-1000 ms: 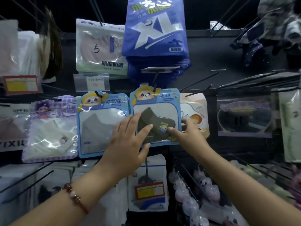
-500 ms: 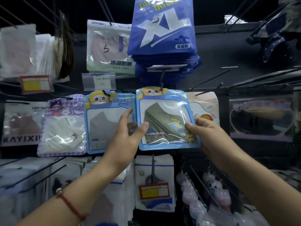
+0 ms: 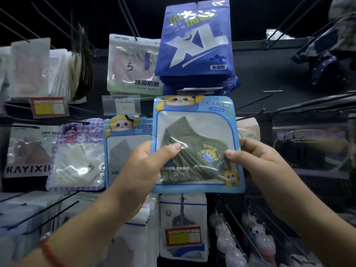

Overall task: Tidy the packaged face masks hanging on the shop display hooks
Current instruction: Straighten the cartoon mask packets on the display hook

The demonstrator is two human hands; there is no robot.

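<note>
A blue-edged pack with an olive-green face mask [image 3: 194, 132] is held up in front of the hooks, between both hands. My left hand [image 3: 140, 170] grips its left edge, thumb on the clear window. My right hand [image 3: 258, 160] pinches the right edge with the thumb on the front. A matching blue pack with a grey mask [image 3: 123, 143] hangs just to the left, partly behind my left hand. Whether the held pack hangs on a hook cannot be told.
A stack of blue XL packs [image 3: 194, 39] hangs above, beside a green pack marked 5 [image 3: 133, 66]. A purple pack [image 3: 77, 155] and a KAYIXI pack [image 3: 27, 151] hang at left. Bare black hooks [image 3: 252, 104] jut out right. Price tags [image 3: 183, 237] and white packs sit below.
The green-mask pack has come up and toward me, now larger in view. My left hand went from lying flat on its front to gripping its left edge; my right hand keeps its pinch.
</note>
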